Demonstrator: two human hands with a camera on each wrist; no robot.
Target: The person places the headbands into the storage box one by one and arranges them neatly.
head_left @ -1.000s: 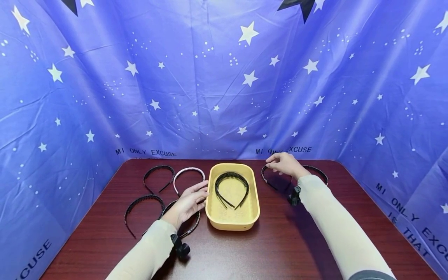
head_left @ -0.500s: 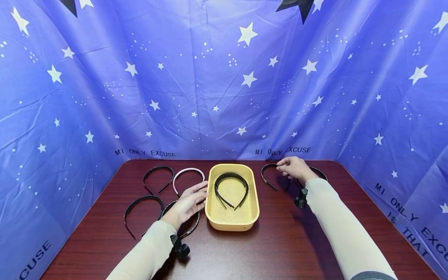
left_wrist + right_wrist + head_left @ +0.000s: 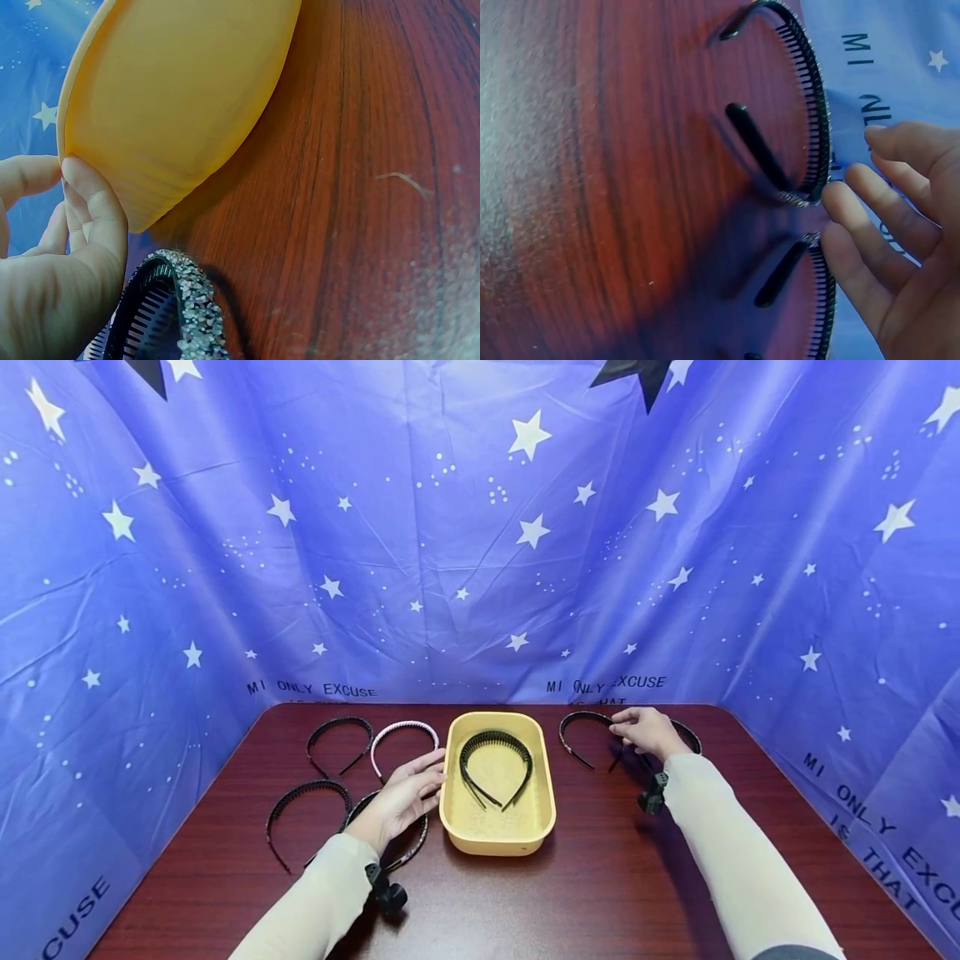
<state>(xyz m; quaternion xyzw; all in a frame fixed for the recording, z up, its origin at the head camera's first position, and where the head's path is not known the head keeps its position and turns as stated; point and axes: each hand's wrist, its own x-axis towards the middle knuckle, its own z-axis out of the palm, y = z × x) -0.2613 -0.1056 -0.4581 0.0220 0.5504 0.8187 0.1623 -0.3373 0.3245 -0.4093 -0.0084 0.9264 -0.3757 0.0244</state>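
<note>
My left hand (image 3: 399,793) rests its extended fingers against the left rim of the yellow bin (image 3: 498,837). In the left wrist view its fingertips touch that rim. Inside the bin lies black toothed headband material (image 3: 495,740), possibly two pieces stacked. A glitter-covered headband (image 3: 199,307) lies under and beside my left hand. My right hand (image 3: 651,732) hovers over the far right of the table, its fingers loosely bent with nothing held. Close to its fingertips are a dark toothed headband (image 3: 819,112) and a second one (image 3: 823,300), which the hand partly covers in the head view.
Left of the bin lie a black headband (image 3: 339,720), a pink-and-white headband (image 3: 405,723) and another black headband (image 3: 307,784). The reddish-brown table (image 3: 585,893) ends at the back against a blue star-patterned curtain (image 3: 420,568).
My right hand has moved to the right, from above the nearer right headband toward the farther one, uncovering more of the first. My left hand stays at the bin.
</note>
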